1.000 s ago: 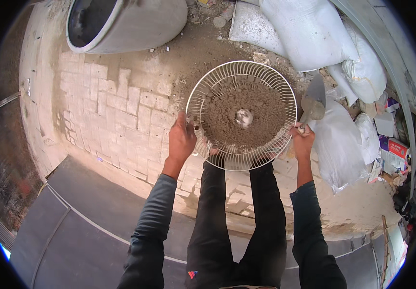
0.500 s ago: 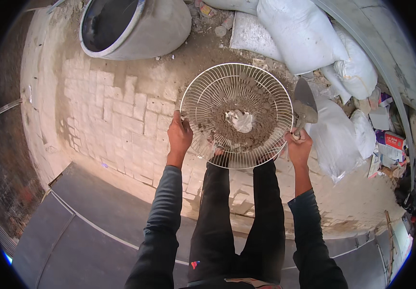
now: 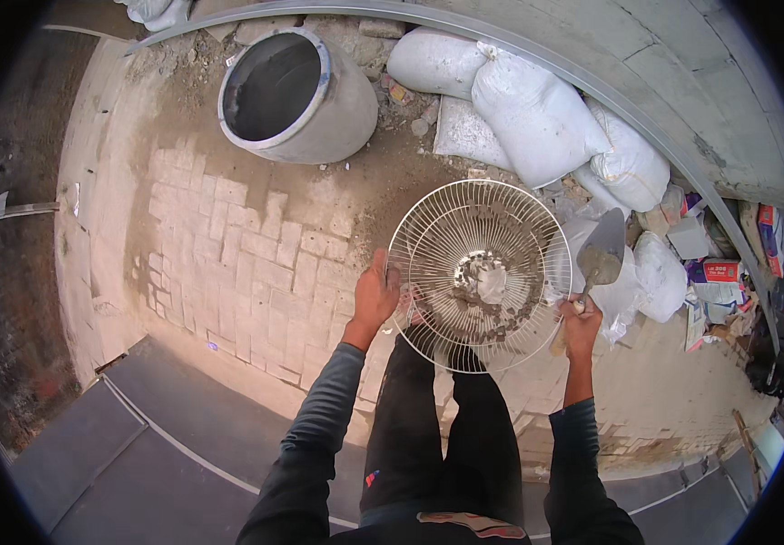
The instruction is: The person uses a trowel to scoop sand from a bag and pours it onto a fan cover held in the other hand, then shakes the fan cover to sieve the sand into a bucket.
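The wire basket [image 3: 480,181] is out in front of you, its near rim above your legs, with your 2 hands at opposite sides of it. Your left hand [image 3: 375,295] has its fingers curled around the left rim. Your right hand [image 3: 581,325] has its fingers closed on the trowel [image 3: 603,250] and sits against the right rim. The basket is round, so only the trowel has a long axis: it runs away from you and a little right, blade outside the rim. Inside, a white scrap [image 3: 493,285] lies among grey lumps [image 3: 478,307], just right of centre, slightly nearer your right hand.

Beyond the left rim, 1 grey tub [image 3: 346,118] stands on the paved floor [image 3: 237,254]. White sacks [image 3: 534,118] lie past the far rim; a clear plastic bag [image 3: 625,289] crowds the trowel's side.
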`<state>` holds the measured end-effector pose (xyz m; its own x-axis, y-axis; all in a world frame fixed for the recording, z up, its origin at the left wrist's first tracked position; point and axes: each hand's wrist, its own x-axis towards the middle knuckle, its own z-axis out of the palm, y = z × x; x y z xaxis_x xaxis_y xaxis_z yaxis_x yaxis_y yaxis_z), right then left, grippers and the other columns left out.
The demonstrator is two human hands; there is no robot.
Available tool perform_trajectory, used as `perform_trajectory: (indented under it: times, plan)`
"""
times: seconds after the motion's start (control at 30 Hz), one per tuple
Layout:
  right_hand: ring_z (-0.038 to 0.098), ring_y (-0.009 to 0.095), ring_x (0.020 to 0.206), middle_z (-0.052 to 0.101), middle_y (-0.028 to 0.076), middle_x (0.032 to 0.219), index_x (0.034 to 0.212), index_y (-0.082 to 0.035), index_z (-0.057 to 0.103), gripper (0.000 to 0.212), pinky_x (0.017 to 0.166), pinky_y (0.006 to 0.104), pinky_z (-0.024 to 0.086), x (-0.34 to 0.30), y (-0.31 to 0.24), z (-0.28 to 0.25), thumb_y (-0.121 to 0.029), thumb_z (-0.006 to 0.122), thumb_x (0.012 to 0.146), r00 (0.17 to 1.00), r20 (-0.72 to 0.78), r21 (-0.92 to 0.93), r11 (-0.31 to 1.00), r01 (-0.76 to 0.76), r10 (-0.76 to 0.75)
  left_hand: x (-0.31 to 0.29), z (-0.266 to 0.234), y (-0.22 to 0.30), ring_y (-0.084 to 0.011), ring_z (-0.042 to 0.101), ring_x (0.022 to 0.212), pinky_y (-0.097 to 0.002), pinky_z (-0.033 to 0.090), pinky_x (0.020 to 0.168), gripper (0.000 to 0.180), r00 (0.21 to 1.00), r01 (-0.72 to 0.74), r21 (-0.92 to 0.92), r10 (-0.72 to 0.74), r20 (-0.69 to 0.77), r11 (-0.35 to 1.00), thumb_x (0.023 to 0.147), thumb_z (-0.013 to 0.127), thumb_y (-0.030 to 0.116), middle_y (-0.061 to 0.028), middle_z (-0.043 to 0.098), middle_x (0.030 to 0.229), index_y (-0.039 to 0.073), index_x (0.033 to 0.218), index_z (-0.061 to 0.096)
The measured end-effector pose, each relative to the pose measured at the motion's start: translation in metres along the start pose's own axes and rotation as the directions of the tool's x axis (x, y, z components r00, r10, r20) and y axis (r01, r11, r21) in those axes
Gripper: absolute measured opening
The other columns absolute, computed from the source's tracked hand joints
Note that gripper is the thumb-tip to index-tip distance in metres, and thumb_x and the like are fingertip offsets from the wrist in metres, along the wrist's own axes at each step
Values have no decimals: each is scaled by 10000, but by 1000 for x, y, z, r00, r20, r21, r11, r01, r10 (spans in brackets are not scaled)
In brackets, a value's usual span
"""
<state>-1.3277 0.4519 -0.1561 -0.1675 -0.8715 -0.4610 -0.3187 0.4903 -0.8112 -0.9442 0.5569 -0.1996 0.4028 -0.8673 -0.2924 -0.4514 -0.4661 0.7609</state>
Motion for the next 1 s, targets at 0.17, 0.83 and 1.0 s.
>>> perform_trajectory:
  times: [0.17,0.83,1.0]
  plan:
    - [619,114,619,632,48,761,889,-6,599,117,578,267,516,-64,-67,-37,30,679,813,993,8,115,986,120,-122,-44,-49,60,-388,648,912,-438,497,818,279,994,-55,-297,25,-105,953,1023,524,228,-236,649,975,35,1224,515]
    - [637,154,604,666,67,700,817,6,665,133,596,331,523,-221,-302,186,-74,741,743,698,526,-27,811,584,-486,-226,-325,4,-278,662,767,-404,574,581,354,793,-65,-822,-470,-387,566,1050,426,367,-152,581,1011,125,1306,462]
    - [681,186,678,690,71,708,815,6,688,153,691,339,536,-229,-318,328,-96,776,741,688,594,-42,838,544,-416,-231,-420,-76,-237,645,707,-363,551,514,522,712,-23,-814,-562,-422,581,1031,471,416,-135,610,1028,141,1461,359]
